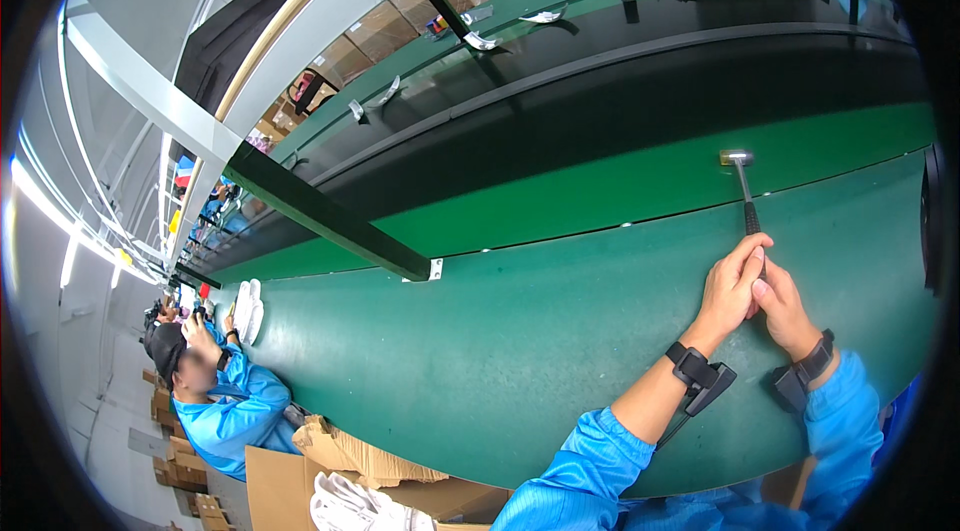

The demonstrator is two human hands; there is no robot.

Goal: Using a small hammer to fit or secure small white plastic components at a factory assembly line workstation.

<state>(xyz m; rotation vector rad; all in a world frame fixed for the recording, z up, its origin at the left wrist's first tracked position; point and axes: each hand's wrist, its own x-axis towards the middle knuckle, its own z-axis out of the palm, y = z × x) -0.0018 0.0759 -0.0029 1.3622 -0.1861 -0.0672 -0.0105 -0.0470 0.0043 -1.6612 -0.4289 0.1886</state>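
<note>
Stretching across a long green workbench [500, 351] beside a dark conveyor belt [640, 91] carrying pale curved parts [541, 18]. Clasping together, left hand [728, 288] and right hand [780, 309], around the handle of a small hammer [744, 189] lying on the bench. Hiding most of the grip under the fingers; blurring a blue-coated co-worker [225, 396] at far left.

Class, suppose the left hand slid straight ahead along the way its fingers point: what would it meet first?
Probably the hammer handle, which the left hand already touches; beyond lies only green table.
</note>
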